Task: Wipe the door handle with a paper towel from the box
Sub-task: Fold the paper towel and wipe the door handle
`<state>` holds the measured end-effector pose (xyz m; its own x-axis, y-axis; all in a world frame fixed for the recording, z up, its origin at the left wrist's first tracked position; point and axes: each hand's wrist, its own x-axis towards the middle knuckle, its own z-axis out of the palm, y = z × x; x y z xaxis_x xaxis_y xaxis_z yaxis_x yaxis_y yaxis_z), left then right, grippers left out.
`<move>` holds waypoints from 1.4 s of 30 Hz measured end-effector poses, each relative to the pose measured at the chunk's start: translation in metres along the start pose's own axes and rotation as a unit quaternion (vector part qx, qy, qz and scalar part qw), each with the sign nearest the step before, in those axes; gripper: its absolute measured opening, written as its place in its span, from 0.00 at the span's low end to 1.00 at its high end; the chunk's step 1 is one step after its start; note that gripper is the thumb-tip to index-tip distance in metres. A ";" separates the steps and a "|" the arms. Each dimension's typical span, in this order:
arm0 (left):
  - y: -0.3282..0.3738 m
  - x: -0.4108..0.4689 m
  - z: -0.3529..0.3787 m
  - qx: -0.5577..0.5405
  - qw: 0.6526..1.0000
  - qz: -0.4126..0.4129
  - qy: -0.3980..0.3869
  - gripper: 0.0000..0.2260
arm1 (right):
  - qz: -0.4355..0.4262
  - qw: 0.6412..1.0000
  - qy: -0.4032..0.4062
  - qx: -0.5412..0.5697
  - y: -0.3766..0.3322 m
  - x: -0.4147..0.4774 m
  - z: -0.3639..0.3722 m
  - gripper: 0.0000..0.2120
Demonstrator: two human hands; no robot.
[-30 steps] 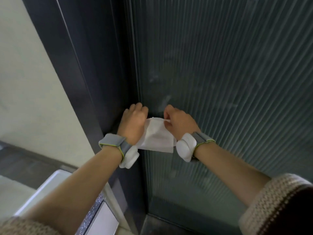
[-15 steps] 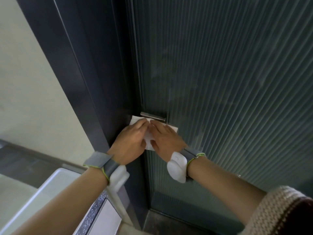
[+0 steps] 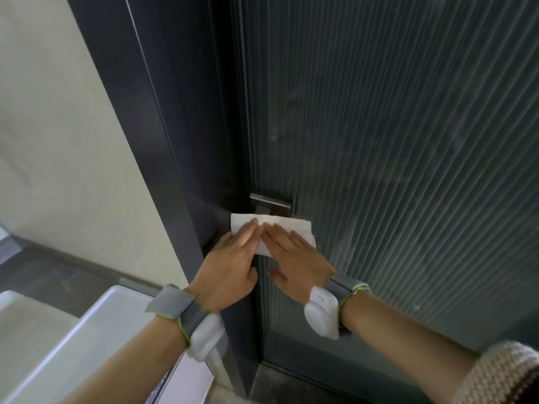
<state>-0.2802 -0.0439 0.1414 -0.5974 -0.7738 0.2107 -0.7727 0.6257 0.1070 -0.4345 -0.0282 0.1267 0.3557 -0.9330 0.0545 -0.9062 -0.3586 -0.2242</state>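
Both hands lie flat on paper towel.

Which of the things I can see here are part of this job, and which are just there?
In the job: paper towel, door handle, left hand, right hand.

Just there: white sink, wristbands, ribbed door panel.

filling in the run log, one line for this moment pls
stage: wiping | left hand: flat on paper towel | right hand: flat on towel | door handle: just above towel, uncovered
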 end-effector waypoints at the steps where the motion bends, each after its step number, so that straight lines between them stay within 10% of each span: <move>1: 0.000 0.000 0.001 0.006 1.000 -0.002 -0.010 0.32 | -0.001 1.000 -0.004 0.000 0.000 0.000 0.000 0.33; 42: -0.013 0.033 0.003 -0.109 0.990 -0.058 -0.065 0.34 | 0.020 1.000 -0.013 0.002 0.004 0.024 -0.013 0.36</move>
<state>-0.2906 -0.0777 0.1445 -0.5414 -0.8387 0.0591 -0.7815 0.5280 0.3324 -0.4323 -0.0523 0.1396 0.3241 -0.9458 0.0203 -0.9193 -0.3199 -0.2294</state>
